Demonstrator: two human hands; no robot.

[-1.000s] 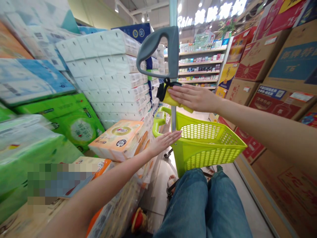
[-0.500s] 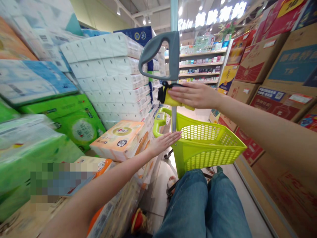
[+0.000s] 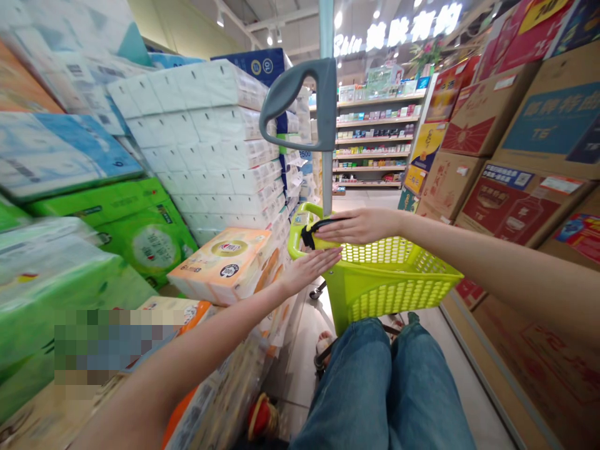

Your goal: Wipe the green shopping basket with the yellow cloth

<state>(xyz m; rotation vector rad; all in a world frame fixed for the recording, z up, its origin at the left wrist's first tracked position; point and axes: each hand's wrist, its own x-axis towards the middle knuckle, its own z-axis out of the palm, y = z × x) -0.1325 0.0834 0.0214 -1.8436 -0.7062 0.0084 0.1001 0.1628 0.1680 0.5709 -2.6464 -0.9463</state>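
Observation:
My right hand (image 3: 363, 226) is over the near end of the yellow-green shopping basket cart (image 3: 398, 287), fingers long and together. Along its fingers shows the black part of a small black and yellow bundle (image 3: 309, 236); its yellow part is hidden now, and I cannot make out its kind. Just below, my left hand (image 3: 312, 270) is stretched out flat, palm down, fingertips near the basket's rim and the bundle. Whether it touches the bundle I cannot tell. A grey pole with a looped grey handle (image 3: 328, 106) rises behind both hands.
Tissue packs (image 3: 197, 144) are stacked high on the left, with an orange pack (image 3: 225, 256) close to my left forearm. Cardboard boxes (image 3: 509, 200) line the right side. Stocked shelves (image 3: 375, 134) stand at the back. My jeans-clad legs (image 3: 365, 381) are below the basket.
My right hand has come down from the pole below the handle to just above my left hand, bringing the bundle with it. My left hand has hardly moved.

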